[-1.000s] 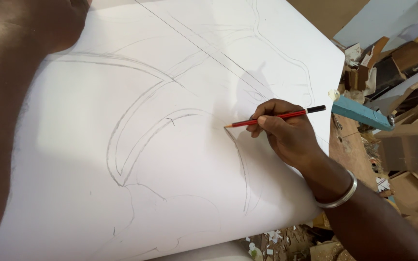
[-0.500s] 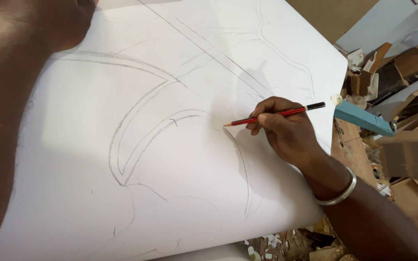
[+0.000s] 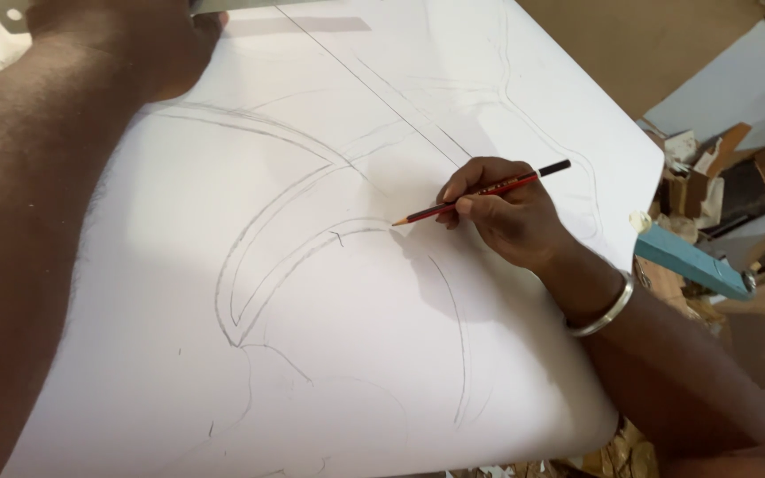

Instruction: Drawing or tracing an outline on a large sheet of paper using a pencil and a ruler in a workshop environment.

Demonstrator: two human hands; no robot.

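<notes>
Right hand [image 3: 506, 212] around pencil [image 3: 482, 192] on sheet [image 3: 312, 354]

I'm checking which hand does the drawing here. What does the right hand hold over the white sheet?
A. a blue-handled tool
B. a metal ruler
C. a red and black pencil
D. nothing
C: the right hand pinches a red and black pencil, its tip down on the white sheet by a curved line.
</notes>
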